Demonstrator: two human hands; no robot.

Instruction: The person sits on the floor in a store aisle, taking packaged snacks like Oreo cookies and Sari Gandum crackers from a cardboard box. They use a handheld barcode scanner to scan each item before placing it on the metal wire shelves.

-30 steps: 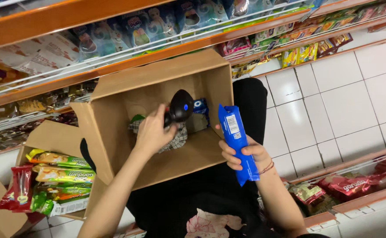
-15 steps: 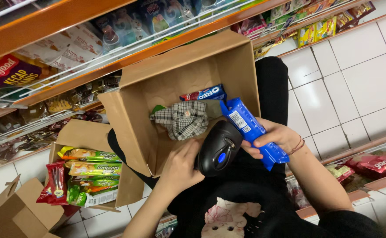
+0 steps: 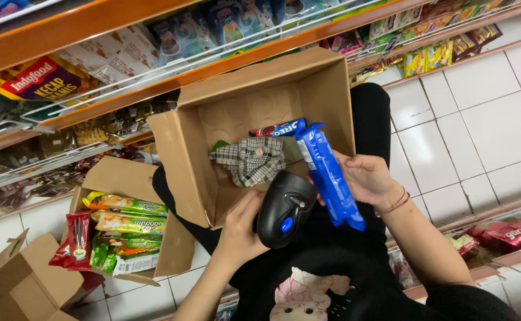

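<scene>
Left hand (image 3: 239, 229) grips a black barcode scanner (image 3: 284, 208) beside the blue biscuit pack (image 3: 329, 175) that the right hand (image 3: 367, 178) holds at 3 o'clock, so scanning seems underway and needs the barcode facing the scanner.

Three cardboard boxes (image 3: 254, 101), two blue biscuit packs (image 3: 329, 175), one black scanner (image 3: 284, 209), one checked cloth (image 3: 250, 159)

Barcode scanner (image 3: 285, 209): black, rounded head with a lit blue dot, held just beside the packet.
Biscuit packet (image 3: 328, 175): long, blue, glossy, sealed, tilted steeply, barcode label turned up near its top end.
</scene>
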